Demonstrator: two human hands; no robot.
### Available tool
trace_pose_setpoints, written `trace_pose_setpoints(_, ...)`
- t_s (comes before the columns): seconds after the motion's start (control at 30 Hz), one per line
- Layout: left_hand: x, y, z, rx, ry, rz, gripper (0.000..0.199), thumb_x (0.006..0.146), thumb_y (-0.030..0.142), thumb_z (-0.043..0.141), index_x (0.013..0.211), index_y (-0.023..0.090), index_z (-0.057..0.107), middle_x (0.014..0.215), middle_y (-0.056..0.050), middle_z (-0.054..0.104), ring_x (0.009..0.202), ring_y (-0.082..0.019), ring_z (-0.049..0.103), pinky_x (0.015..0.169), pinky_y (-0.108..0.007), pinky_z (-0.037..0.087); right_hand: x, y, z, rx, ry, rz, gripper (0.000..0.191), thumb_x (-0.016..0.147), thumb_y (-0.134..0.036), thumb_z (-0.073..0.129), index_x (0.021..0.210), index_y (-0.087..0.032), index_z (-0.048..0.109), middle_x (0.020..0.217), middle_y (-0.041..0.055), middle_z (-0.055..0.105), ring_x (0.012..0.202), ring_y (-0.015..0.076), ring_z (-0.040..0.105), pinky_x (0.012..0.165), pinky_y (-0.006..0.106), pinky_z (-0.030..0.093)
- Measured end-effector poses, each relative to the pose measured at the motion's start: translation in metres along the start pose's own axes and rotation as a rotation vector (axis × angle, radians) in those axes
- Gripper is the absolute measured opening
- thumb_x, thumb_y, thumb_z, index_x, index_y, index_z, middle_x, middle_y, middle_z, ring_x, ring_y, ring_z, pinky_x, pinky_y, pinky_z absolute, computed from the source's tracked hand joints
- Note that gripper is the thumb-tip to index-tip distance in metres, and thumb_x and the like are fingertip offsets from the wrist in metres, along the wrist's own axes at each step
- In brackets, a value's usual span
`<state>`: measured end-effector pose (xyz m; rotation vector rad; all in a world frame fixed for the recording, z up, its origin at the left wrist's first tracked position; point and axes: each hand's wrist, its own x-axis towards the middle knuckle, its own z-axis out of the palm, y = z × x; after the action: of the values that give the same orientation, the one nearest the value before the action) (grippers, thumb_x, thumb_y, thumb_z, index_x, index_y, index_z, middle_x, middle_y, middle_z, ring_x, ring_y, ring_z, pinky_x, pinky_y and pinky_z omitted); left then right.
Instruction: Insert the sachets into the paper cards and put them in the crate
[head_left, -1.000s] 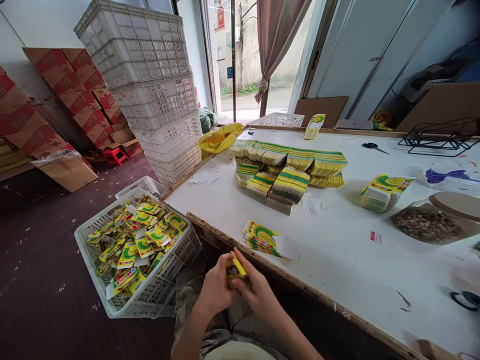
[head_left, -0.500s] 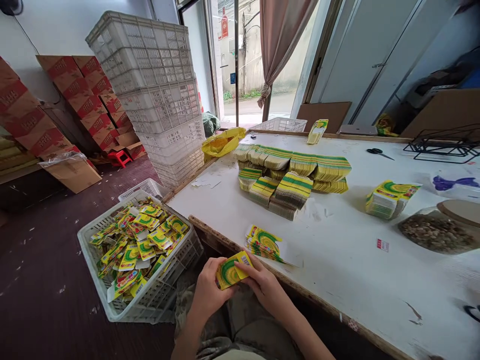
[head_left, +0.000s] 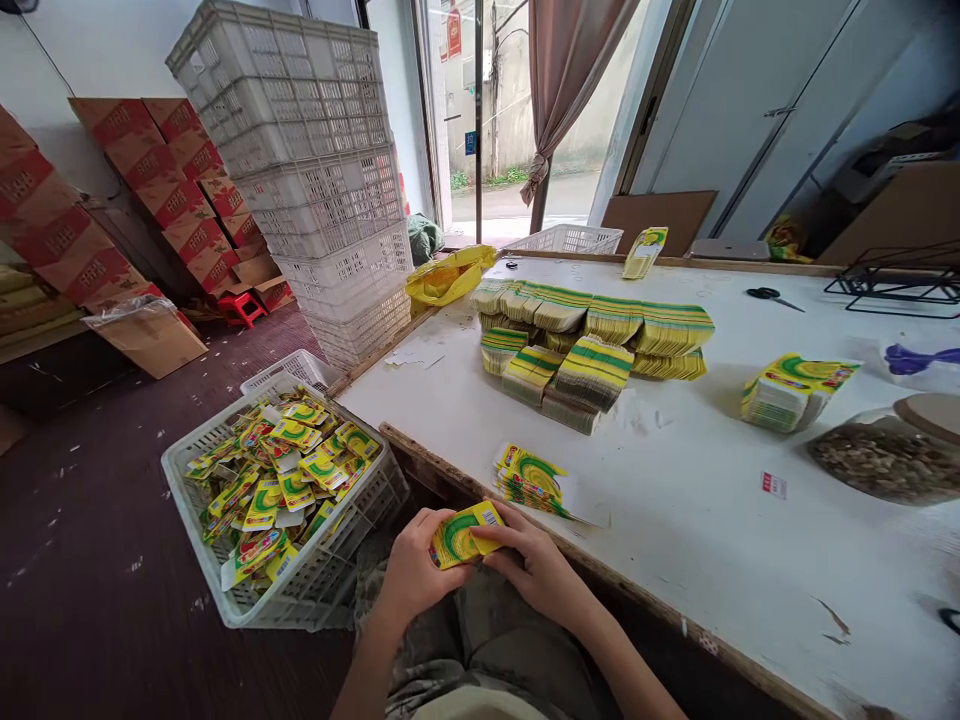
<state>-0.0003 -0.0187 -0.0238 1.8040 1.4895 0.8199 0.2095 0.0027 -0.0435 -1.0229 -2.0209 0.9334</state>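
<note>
Nearest, the left hand (head_left: pixel 414 562) and right hand (head_left: pixel 531 560) are curled closed around either end of a yellow-green carton (head_left: pixel 456 540), just short of the table (head_left: pixel 675 560). To their left, a crate (head_left: pixel 315 580) bears heaped packs (head_left: pixel 296 470). Beyond the hands, a small pile of cards (head_left: pixel 529 478) lies near the edge; farther, stacked bundles (head_left: pixel 592 375) stand, a yellow bag (head_left: pixel 439 290) at far left

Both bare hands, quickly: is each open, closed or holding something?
Left hand: closed, holding one end of yellow-and-green rectangular card packaging.
Right hand: closed, holding that packaging's other end.
</note>
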Motion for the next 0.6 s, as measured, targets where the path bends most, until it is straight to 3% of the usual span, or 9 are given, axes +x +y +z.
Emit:
trace_pose_setpoints(0.2,0.000,-0.002,-0.001,-0.036,-0.029,-0.031,0.053,0.060,0.021,0.080,0.111,0.023,0.064,0.104,-0.004,0.064,0.096,-0.022,0.062,0.085,-0.032,0.049,0.000,-0.001,-0.013,-0.021,-0.109,0.038,0.020,0.091,-0.022,0.058,0.106,-0.027,0.071,0.131,0.0092,0.058,0.113,0.0253,0.061,0.094,0.040,0.052)
trace_pose_setpoints(0.37,0.001,0.004,-0.002,-0.023,-0.026,-0.020,0.049,0.062,0.021,0.077,0.110,0.023,0.064,0.101,-0.003,0.064,0.094,-0.021,0.062,0.083,-0.031,0.049,0.000,-0.004,-0.007,-0.047,-0.073,0.000,0.027,0.095,-0.023,0.052,0.119,-0.026,0.065,0.132,0.0115,0.055,0.113,0.0241,0.060,0.094,0.038,0.051)
trace_pose_setpoints(0.43,0.000,0.004,-0.002,-0.026,-0.035,-0.031,0.050,0.061,0.022,0.078,0.109,0.023,0.065,0.101,-0.004,0.064,0.093,-0.021,0.062,0.082,-0.031,0.049,0.000,-0.004,-0.007,-0.055,-0.079,0.004,0.025,0.096,-0.025,0.050,0.116,-0.026,0.065,0.130,0.0105,0.056,0.110,0.0230,0.061,0.092,0.037,0.052)
trace_pose_setpoints(0.6,-0.001,-0.001,-0.001,-0.051,-0.073,-0.058,0.052,0.057,0.023,0.081,0.107,0.023,0.066,0.098,-0.003,0.065,0.089,-0.020,0.062,0.079,-0.030,0.050,0.001,-0.003,-0.016,-0.010,-0.185,0.001,0.020,0.095,-0.029,0.055,0.110,-0.027,0.068,0.121,0.0079,0.058,0.105,0.0215,0.061,0.089,0.034,0.053)
